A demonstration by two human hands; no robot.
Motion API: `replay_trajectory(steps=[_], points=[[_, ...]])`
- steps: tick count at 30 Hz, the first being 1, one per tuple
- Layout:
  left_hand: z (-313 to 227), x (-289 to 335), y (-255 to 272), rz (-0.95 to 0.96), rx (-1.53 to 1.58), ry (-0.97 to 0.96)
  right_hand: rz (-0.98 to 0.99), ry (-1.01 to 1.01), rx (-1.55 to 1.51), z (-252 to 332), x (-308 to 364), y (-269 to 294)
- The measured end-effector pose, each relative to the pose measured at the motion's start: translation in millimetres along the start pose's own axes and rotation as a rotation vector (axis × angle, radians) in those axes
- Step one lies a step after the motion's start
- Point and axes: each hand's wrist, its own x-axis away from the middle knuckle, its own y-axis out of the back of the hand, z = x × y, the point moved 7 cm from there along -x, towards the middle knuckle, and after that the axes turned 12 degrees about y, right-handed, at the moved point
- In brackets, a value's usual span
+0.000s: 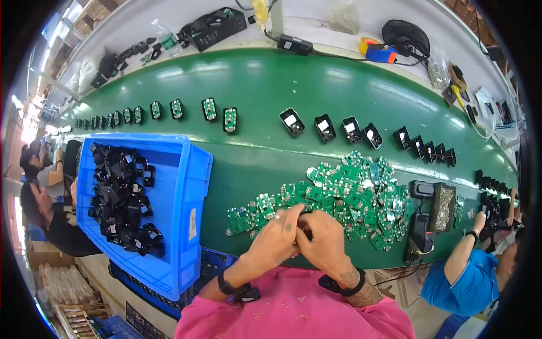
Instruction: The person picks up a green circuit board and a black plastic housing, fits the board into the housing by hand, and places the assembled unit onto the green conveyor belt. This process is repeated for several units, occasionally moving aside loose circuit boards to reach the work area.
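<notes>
Broadly, a long green conveyor belt (271,90) runs beyond both hands, so parts lie on it in a spaced row: green-topped units (209,108) off to the far left, open black housings (325,127) straight ahead and to the right, each apart from its neighbour, probably so that each can be picked up singly.

To the left of the left hand sits a blue bin (186,186), heaped with black plastic housings (121,198); it lies within easy reach, likely as stock.

Just past the fingertips and spreading rightward is a loose pile of green circuit boards (344,195), the nearest ones almost touching the knuckles.

Further right of the right hand stand a black device (420,234) and a small tray of metal bits (443,200), near a co-worker's arm in a blue sleeve (468,277).

The left hand (276,237) and right hand (322,240) meet at the belt's near edge, fingers curled and pressed together around a small dark part (305,226) pinched between them. Held close to the body like this, it seems to be steadied by both hands at once; which hand bears it more I cannot tell.
</notes>
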Motion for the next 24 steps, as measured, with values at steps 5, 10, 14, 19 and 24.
replay_trajectory(steps=[5, 10, 14, 19, 24], points=[[23.1, 24.1, 6.6, 0.183, 0.374, 0.260, 0.122, -0.175, -0.215, -7.9, 24.7, -13.2], [46.3, 42.2, -10.0, 0.260, 1.234, 0.218, 0.054, -0.082, -0.393, 11.0, 17.5, -16.1], [60.0, 37.3, -23.6, 0.185, 1.096, 0.272, 0.119, 0.041, -0.353, 15.3, 4.4, -19.8], [60.7, 27.6, -18.8, 0.131, 1.085, 0.237, 0.154, -0.028, 0.207, -43.5, -22.8, 2.6], [64.3, 28.5, -22.1, 0.134, 1.151, 0.310, 0.380, -0.048, 0.339, -72.6, -22.6, -17.6]])
